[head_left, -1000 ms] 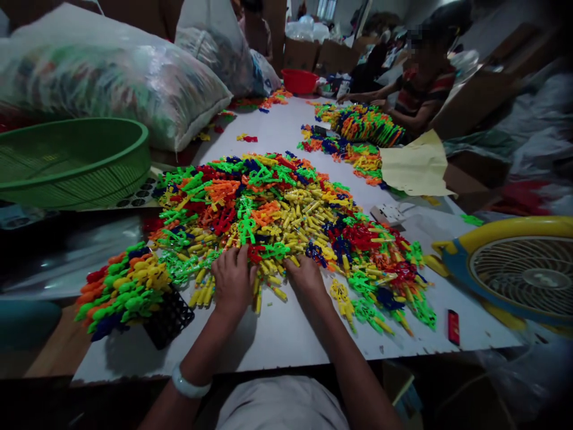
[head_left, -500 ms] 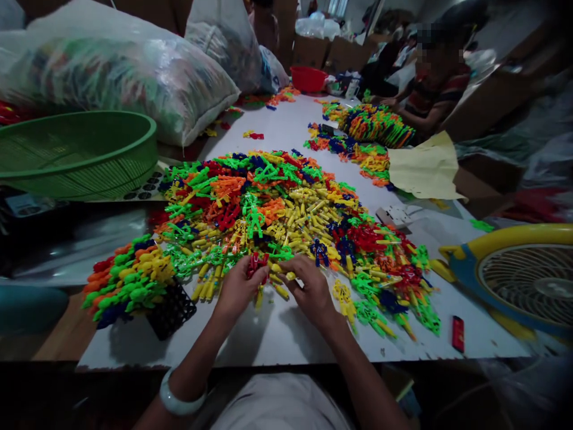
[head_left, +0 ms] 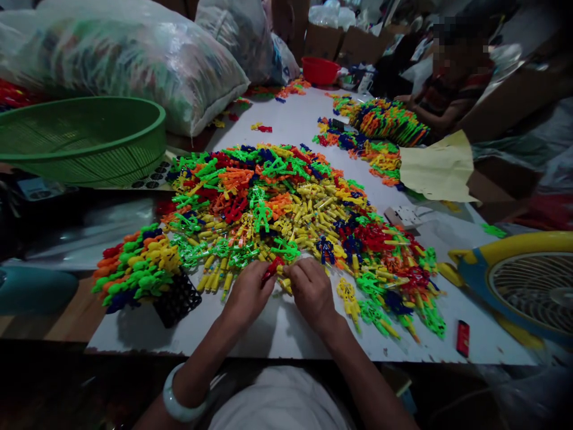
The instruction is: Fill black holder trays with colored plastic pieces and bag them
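My left hand is closed around a red plastic toy figure, mostly covered by the fingers. Close beside it, my right hand is pinched on a small yellow tube, whose end meets the red figure. A large heap of toy figures in green, orange, red, blue and yellow spreads just beyond both hands. Many yellow tubes lie among them. A green figure rests on top of the heap. To the left, a stack of figures leans on a black perforated tray.
At left stands a green basket below a stuffed clear sack. A fan sits on the right, with a red lighter-like object near the table edge. Another person sits behind a second pile.
My hands have drawn together, and the yellow tube now meets the red figure. The left fingers cover more of the figure. The whole view has shifted slightly.
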Available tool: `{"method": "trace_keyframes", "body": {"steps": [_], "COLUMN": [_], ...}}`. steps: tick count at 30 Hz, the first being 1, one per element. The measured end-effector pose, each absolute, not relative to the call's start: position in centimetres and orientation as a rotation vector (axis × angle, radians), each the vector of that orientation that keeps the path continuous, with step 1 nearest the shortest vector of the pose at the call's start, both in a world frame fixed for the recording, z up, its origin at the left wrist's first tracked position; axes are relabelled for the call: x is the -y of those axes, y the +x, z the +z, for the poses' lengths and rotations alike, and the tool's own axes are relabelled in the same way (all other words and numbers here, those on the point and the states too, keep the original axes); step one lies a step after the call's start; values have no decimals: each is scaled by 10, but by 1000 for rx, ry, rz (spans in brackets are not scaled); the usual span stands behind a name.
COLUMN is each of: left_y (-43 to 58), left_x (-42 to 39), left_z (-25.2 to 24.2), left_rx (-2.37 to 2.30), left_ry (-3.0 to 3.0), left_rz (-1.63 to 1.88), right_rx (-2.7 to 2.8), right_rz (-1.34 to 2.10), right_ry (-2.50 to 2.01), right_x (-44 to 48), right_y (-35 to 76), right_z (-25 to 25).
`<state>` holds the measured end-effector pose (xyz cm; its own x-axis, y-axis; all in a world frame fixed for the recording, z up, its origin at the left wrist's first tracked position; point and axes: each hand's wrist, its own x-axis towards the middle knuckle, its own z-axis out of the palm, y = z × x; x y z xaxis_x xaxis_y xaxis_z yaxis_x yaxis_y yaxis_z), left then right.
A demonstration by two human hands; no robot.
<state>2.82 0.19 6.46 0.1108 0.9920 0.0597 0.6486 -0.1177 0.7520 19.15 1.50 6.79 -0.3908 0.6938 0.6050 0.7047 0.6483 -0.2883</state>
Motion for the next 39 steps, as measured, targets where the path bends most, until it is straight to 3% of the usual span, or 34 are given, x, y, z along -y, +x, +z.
{"method": "trace_keyframes", "body": {"steps": [11, 19, 27, 36, 39], "left_y": [9, 15, 8, 26, 29], "left_x": [-6, -2, -2, -5, -10], "left_z": [78, 67, 73, 53, 56], "left_rx": [-1313, -1487, -1247, -1162, -1271], "left_ry": [1812, 1750, 1635, 1631, 1840], "left_rz": [761, 670, 580, 569, 717], "right_rx": [2188, 2349, 1936, 1828, 1767], "right_rz": [177, 189, 862, 949, 627], "right_ry": [-897, -645, -754, -1215, -1415], "right_x": [-25, -28, -36, -17, -29], "right_y": [201, 206, 213, 247, 294], "right_z": [69, 54, 42, 49, 68]}}
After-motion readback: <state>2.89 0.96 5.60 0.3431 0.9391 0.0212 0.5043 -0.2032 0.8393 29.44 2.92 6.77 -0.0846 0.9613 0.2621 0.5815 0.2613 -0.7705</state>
